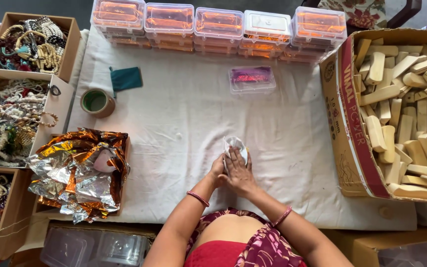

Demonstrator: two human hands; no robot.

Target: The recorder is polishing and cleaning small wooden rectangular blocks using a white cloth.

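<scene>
Both my hands meet at the middle of the white cloth (184, 123). My right hand (240, 175) lies flat over a small object wrapped in clear plastic film (234, 144). My left hand (218, 168) holds the same wrapped object from the left side. Only the crinkled top of the wrap shows above my fingers; what is inside is hidden. Each wrist bears a red bangle.
A cardboard box of pale wooden blocks (401, 109) is at right. Clear lidded boxes with orange contents (218, 27) line the far edge; one small clear box (252, 79) stands apart. Left: crumpled foil (77, 173), tape roll (96, 102), green pouch (126, 78), bead boxes (11, 113).
</scene>
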